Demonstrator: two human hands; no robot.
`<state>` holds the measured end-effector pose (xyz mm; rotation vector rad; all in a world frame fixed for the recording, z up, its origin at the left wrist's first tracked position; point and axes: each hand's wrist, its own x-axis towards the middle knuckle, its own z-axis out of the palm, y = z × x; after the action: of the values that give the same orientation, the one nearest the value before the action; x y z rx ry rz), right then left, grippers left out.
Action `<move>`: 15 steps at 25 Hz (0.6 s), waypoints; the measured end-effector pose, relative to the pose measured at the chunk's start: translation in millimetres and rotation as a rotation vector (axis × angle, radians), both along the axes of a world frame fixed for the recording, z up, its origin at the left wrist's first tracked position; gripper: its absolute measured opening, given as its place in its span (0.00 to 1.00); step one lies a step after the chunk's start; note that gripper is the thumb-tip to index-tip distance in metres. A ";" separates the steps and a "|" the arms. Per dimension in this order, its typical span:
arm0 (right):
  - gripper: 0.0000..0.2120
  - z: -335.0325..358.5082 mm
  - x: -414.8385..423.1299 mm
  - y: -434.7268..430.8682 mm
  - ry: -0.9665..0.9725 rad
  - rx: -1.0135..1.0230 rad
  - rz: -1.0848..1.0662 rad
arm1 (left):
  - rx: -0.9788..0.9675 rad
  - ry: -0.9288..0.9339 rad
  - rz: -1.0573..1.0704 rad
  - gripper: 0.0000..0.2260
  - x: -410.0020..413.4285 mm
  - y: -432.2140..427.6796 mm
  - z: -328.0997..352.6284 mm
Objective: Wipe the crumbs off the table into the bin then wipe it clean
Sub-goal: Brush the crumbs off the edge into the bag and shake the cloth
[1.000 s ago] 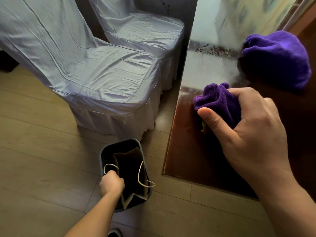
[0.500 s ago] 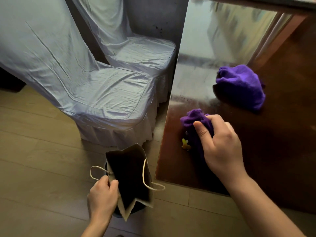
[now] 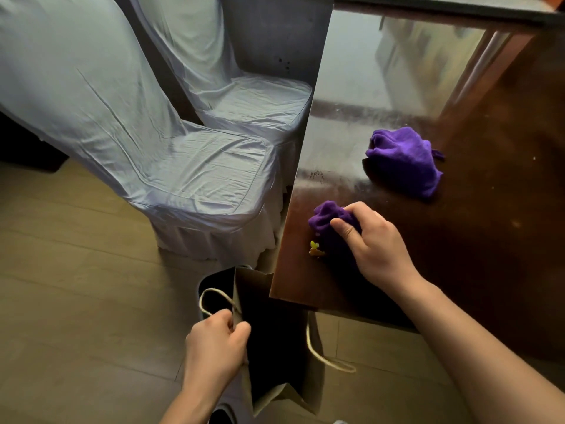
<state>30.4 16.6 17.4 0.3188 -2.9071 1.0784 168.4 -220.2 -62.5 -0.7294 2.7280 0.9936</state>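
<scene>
My right hand (image 3: 374,244) grips a bunched purple cloth (image 3: 325,218) pressed on the glossy brown table (image 3: 489,240) near its left edge. Yellowish crumbs (image 3: 315,250) lie just left of the cloth, close to the table's near corner. My left hand (image 3: 214,351) holds the rim and rope handle of an open brown paper bag (image 3: 269,332), raised with its mouth partly under the table corner. A dark bin (image 3: 208,286) stands on the floor behind the bag, mostly hidden.
A second purple cloth (image 3: 403,162) lies crumpled farther back on the table. Two chairs in white covers (image 3: 198,166) stand left of the table, the nearer one close to the bin. Wooden floor (image 3: 76,301) stretches to the left.
My left hand has lifted the paper bag out of the bin and brought it right, under the table corner. My right hand has pushed the cloth and crumbs toward the table's near-left corner.
</scene>
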 end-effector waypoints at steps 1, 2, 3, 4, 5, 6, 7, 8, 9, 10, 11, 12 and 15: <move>0.12 1.7 3.4 -0.1 -0.032 -0.010 0.057 | 0.012 0.003 -0.004 0.16 -2.5 2.4 3.1; 0.10 4.4 6.8 0.0 -0.068 -0.036 0.109 | 0.021 0.002 -0.012 0.15 -4.7 4.3 6.1; 0.09 7.4 10.0 0.2 -0.104 -0.061 0.153 | 0.028 -0.002 -0.023 0.15 -6.6 5.8 8.6; 0.08 10.1 13.8 0.1 -0.133 -0.078 0.190 | 0.032 -0.002 -0.033 0.14 -7.8 6.6 10.9; 0.07 12.7 18.6 -1.2 -0.162 -0.088 0.228 | 0.038 0.002 -0.035 0.14 -8.0 7.6 13.0; 0.07 14.7 23.9 -3.4 -0.195 -0.100 0.267 | 0.044 0.009 -0.031 0.14 -7.9 8.4 15.2; 0.07 16.3 30.3 -6.7 -0.238 -0.122 0.305 | 0.049 0.013 -0.027 0.14 -7.4 9.0 17.7; 0.07 16.9 37.2 -10.4 -0.285 -0.149 0.341 | 0.045 0.013 -0.031 0.14 -6.9 9.7 20.0; 0.08 17.6 44.4 -14.5 -0.330 -0.174 0.377 | 0.039 0.010 -0.037 0.14 -6.0 10.0 22.2; 0.08 18.6 51.3 -18.6 -0.372 -0.195 0.410 | 0.040 0.007 -0.040 0.14 -5.1 9.7 24.2; 0.09 20.3 57.2 -22.0 -0.411 -0.221 0.436 | 0.051 0.007 -0.038 0.13 -4.4 9.1 25.7; 0.11 22.0 62.5 -24.4 -0.442 -0.257 0.453 | 0.066 0.007 -0.034 0.13 -3.4 8.1 26.4; 0.14 27.0 75.4 -26.4 -0.404 -0.391 0.396 | 0.079 -0.002 -0.030 0.12 1.1 8.3 26.6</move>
<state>105.9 -9.8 44.4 0.7597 -2.9206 1.9375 169.5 -211.9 -35.9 -0.6734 2.6725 1.0862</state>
